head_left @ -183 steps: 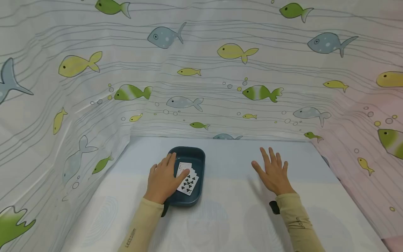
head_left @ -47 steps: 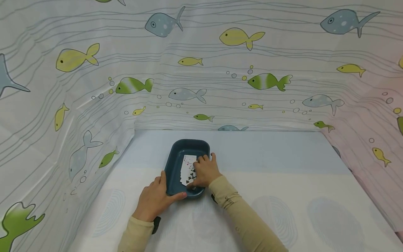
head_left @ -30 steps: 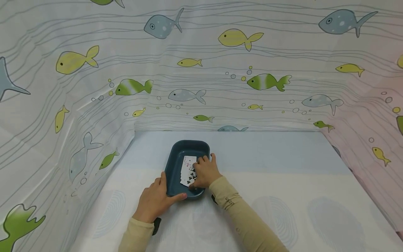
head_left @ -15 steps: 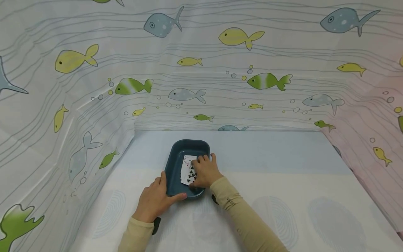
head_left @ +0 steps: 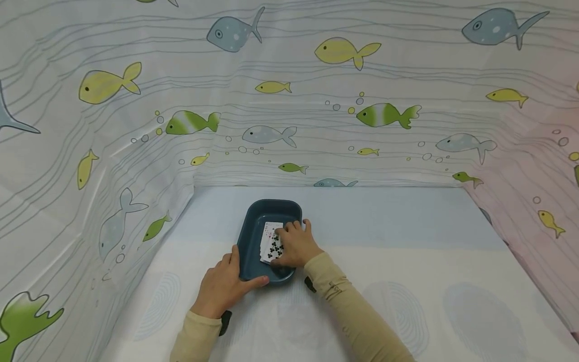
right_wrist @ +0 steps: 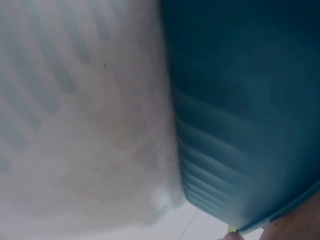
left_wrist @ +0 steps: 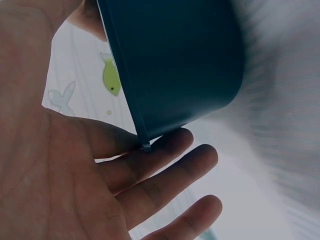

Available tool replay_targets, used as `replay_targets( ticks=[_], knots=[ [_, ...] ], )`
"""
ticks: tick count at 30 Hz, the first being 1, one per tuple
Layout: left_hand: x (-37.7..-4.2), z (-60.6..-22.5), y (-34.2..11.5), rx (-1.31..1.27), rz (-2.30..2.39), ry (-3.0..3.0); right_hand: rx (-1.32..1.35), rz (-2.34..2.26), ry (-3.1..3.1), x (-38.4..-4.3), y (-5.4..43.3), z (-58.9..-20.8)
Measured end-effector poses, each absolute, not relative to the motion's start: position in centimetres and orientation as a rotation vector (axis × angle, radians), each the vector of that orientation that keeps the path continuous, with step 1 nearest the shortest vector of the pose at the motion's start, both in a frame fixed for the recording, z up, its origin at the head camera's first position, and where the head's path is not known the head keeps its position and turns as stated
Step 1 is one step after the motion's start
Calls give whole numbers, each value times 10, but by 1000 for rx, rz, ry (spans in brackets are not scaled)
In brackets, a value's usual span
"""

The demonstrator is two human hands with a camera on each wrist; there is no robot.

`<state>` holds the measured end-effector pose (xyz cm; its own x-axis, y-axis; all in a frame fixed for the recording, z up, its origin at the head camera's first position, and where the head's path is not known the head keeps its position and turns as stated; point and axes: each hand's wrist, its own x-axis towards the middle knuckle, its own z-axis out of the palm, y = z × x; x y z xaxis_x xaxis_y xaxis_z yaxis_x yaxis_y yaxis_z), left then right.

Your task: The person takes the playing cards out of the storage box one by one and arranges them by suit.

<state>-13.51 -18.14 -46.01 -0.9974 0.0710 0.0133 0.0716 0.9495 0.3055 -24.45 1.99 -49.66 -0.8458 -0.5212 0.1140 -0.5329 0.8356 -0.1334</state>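
A dark blue rectangular tray (head_left: 246, 246) lies on the table, with a loose stack of playing cards (head_left: 268, 246) face up inside it. My right hand (head_left: 298, 246) reaches over the tray's right side. Its curled fingers and thumb grip the cards and hide their right part. At the near left corner of the tray, my left hand (head_left: 219, 289) touches the rim, thumb along the near side. Seen from the left wrist, its fingers (left_wrist: 165, 190) are fairly straight against the tray wall (left_wrist: 175, 65). The right wrist view has mostly the tray's outer wall (right_wrist: 240, 115); the fingertips on the cards are hidden there.
A pale patterned cloth (head_left: 384, 221) covers the table. White sheeting printed with fish (head_left: 336, 51) rises at the back and both sides. The tray stands left of the table's middle.
Since the oldest frame, my right hand has come into the tray, the left has moved to its near corner, and the tray has turned slightly. Lately the cards have shifted slightly, their near edges closer together.
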Motion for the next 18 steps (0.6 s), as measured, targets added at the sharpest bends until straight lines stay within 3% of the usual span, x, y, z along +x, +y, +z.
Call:
replay_targets(
  ticks=[18],
  knots=[
    [-136,-461,-181,-122,-471,-3098,915,354,-2821,-249,30,-483]
  ],
)
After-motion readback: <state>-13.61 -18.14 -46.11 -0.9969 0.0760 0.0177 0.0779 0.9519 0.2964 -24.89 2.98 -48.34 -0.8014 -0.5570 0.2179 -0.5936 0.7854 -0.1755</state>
